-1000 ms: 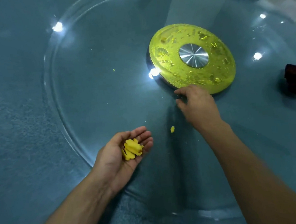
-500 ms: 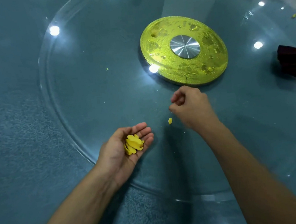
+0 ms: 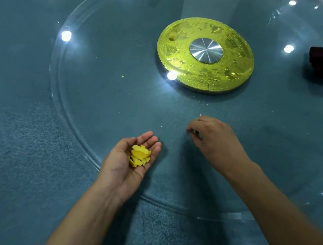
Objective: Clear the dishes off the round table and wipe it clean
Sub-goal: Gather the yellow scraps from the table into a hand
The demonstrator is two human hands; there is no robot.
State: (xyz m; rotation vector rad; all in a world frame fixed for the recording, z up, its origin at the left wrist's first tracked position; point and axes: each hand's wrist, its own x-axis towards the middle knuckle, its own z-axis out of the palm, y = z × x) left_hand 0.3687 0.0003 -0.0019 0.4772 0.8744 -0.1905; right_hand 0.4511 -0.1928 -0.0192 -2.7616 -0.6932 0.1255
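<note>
The step in hand is gathering food scraps from the glass worktop [image 3: 102, 72]. The left hand [image 3: 129, 163] lies palm up, fingers spread, cupping yellow scraps [image 3: 139, 155]. The right hand [image 3: 215, 137] hovers beside it with curled fingers; whether it pinches a scrap I cannot tell. Next, I judge, it must drop any scrap into the palm, then wipe.
</note>
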